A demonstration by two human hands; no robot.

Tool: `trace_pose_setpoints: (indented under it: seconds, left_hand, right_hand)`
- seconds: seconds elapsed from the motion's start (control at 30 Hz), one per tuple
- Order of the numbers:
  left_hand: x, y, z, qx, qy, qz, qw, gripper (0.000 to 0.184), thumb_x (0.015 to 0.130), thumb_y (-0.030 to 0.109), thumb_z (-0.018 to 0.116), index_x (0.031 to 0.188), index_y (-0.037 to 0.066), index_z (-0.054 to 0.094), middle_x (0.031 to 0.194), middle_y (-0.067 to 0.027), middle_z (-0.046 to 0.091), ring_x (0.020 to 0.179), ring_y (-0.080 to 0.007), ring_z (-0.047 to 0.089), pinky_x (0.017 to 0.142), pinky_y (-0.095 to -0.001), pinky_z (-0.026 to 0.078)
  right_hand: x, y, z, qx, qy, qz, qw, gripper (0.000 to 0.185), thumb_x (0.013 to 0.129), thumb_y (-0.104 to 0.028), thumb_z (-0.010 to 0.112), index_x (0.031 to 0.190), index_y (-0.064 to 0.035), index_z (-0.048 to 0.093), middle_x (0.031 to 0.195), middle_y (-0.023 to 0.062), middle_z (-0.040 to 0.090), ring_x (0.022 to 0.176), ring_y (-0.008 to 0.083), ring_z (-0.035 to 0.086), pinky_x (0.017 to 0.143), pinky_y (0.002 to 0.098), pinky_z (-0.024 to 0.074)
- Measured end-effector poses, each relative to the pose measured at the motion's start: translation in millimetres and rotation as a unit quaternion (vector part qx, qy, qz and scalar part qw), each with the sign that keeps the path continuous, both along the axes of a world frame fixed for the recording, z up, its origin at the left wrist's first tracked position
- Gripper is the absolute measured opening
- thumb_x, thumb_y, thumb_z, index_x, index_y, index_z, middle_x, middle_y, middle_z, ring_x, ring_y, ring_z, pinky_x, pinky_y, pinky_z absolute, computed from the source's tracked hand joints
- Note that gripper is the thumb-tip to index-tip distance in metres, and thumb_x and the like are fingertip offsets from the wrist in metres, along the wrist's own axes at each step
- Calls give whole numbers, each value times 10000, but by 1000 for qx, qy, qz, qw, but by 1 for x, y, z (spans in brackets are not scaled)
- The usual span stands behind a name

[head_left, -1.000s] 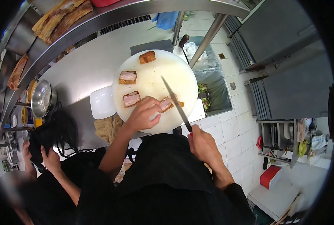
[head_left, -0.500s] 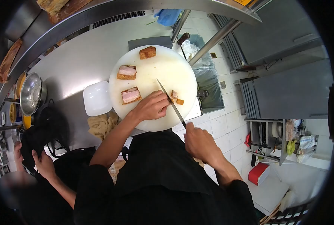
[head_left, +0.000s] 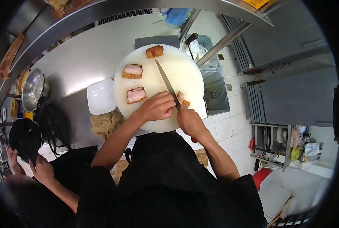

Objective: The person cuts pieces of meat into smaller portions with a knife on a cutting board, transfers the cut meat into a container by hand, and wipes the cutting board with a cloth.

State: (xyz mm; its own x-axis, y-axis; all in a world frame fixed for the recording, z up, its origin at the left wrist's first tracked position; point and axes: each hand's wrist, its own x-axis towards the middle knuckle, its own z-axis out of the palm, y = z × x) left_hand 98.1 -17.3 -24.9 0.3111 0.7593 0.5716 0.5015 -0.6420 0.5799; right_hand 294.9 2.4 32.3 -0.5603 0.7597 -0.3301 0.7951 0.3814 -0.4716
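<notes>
On the round white cutting board (head_left: 146, 55), my left hand (head_left: 158, 106) is closed, knuckles toward the blade, over a piece of meat that it mostly hides. My right hand (head_left: 190, 121) grips the knife (head_left: 166, 79), whose blade points up and to the left across the board. Small cut bits (head_left: 186, 103) lie just right of the blade. Three larger chunks rest apart from the hands: a browned one (head_left: 155, 51) at the top, a layered one (head_left: 133, 71) at the upper left and another layered one (head_left: 136, 95) below it.
Left of the board are a square white dish (head_left: 100, 97), a crumpled tan cloth (head_left: 106, 125) and a metal bowl (head_left: 34, 89). A co-worker's hands (head_left: 43, 170) hold a black item at lower left. A metal shelf rail (head_left: 139, 7) crosses above; a lined bin (head_left: 217, 91) stands right.
My right hand has moved forward and the knife blade reaches farther up the board. My left hand has closed over the meat. Small bits now lie separate at the blade's right.
</notes>
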Motion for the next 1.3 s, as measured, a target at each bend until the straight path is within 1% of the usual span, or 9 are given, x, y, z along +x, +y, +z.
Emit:
trace_pose_setpoints:
  seconds: [0.2,0.37,0.43,0.5,0.53,0.73,0.83,1.0,1.3]
  left_hand:
    - [1,-44,30,30,4,69,997,253,696,-26,757,933,17,678,962,-120,651,903,-313,614,794,-392,521]
    - [-29,-149,15,54,23,447,892,250,747,-4,709,991,28,666,1002,-141,629,955,-334,606,843,-434,504]
    - [-54,-185,-16,58,36,513,856,253,750,-13,695,998,21,659,1002,-149,631,944,-341,608,841,-439,502]
    - [-68,-203,-24,-110,132,556,813,250,755,-17,686,1000,14,652,986,-150,641,907,-345,615,828,-453,503]
    - [-68,-204,-24,-111,133,558,812,250,755,-17,686,1000,14,652,986,-150,641,907,-345,615,828,-453,503]
    - [-51,-163,41,-116,75,383,913,222,758,11,710,974,30,661,999,-125,649,925,-326,626,832,-435,510]
    - [-17,-96,55,-29,34,195,980,207,745,47,745,937,47,667,1007,-99,650,919,-307,633,829,-413,517]
    - [-7,-25,14,-15,64,25,998,185,731,34,734,894,51,649,966,-66,617,926,-265,602,817,-384,530]
    - [-8,-13,6,29,34,0,999,180,713,-29,742,866,31,669,879,-68,622,843,-258,600,746,-351,531]
  right_hand:
    - [27,-4,40,-13,124,-37,991,239,950,-138,608,963,60,473,732,322,640,736,521,645,651,568,495]
    - [64,-5,66,-81,152,-113,978,240,953,-127,616,1077,51,513,770,303,645,771,504,647,664,532,492]
    - [76,-11,64,-41,168,-121,978,166,971,-87,588,1078,15,512,648,102,580,520,171,617,483,343,471]
    - [80,-15,64,-46,141,-125,981,177,974,-93,590,1090,15,513,672,134,600,539,223,634,507,367,482]
    - [81,-18,64,-47,114,-131,984,188,976,-98,592,1103,16,513,697,166,620,559,275,651,531,390,494]
    - [62,-39,82,-25,30,-46,998,205,968,-124,611,1036,35,501,854,300,668,801,517,640,698,533,509]
    - [48,-52,78,-10,-20,11,1000,205,981,-169,571,1003,14,484,848,286,667,742,496,660,658,568,527]
    - [33,-58,84,2,-85,35,996,173,993,-156,529,989,8,474,849,276,668,727,494,668,651,583,539]
    - [1,-30,59,-39,-90,41,994,179,985,-136,521,963,25,446,780,301,663,761,510,657,693,599,509]
